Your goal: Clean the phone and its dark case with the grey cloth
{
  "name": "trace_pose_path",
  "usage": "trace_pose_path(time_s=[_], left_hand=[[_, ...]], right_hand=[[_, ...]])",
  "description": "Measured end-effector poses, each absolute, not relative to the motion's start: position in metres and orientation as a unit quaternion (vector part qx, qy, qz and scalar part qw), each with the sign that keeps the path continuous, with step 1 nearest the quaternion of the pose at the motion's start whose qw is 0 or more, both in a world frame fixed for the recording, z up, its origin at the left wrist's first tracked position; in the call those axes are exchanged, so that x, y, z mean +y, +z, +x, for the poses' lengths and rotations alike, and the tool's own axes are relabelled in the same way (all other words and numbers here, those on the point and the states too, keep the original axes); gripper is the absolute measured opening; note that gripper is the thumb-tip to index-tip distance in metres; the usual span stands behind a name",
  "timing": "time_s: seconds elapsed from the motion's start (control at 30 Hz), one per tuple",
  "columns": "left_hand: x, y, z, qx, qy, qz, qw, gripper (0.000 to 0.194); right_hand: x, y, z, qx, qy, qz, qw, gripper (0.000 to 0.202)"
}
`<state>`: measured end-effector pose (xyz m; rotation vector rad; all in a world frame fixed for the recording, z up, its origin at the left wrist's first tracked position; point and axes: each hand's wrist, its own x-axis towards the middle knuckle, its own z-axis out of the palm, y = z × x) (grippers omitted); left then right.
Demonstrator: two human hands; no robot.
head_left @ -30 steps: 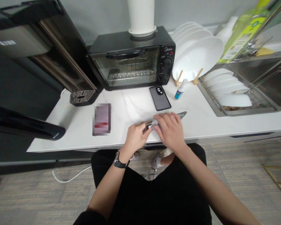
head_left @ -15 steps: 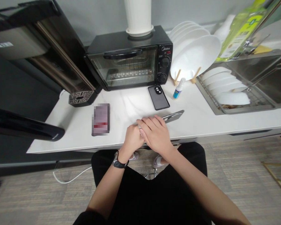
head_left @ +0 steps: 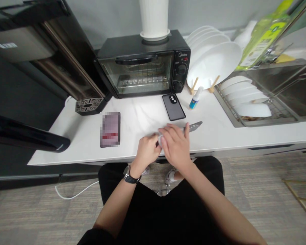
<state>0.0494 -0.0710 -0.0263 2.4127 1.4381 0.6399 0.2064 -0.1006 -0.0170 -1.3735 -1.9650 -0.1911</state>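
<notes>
My left hand (head_left: 148, 149) is closed around the dark handle end of a knife (head_left: 196, 126), near the counter's front edge. The grey metal blade points right and sticks out beyond my right hand (head_left: 177, 144). That hand lies over the middle of the knife, its fingers bent around it. Between the two hands shows a small white wad (head_left: 160, 139), like a tissue or cloth, against my right fingers; most of it is hidden. Behind the blade lie a dark phone case (head_left: 173, 107) with camera rings and a small spray bottle (head_left: 195, 98) with a blue label.
A pixelated pinkish packet (head_left: 110, 130) lies left on the white counter (head_left: 132, 115). Behind stand a black toaster oven (head_left: 142, 71), a drinks machine (head_left: 73, 64) and racked white plates (head_left: 211, 64). To the right, a sink (head_left: 290, 88) holds bowls on a wire rack.
My right hand has slid slightly right along the knife, away from my left hand. The white wad and dark handle now show between them. The view has shifted a little.
</notes>
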Motion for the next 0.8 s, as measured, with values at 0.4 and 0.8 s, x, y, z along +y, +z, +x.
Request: trace_pose_path(time_s=[0.4, 0.8], left_hand=[[-0.074, -0.019, 0.052, 0.479, 0.279, 0.818, 0.153, 0.023], [-0.071, -0.024, 0.047, 0.497, 0.225, 0.827, 0.14, 0.016]], right_hand=[[-0.08, -0.015, 0.289, -0.67, -0.141, -0.622, 0.38, 0.03], [-0.095, -0.02, 0.222, -0.775, -0.117, -0.524, 0.334, 0.031]])
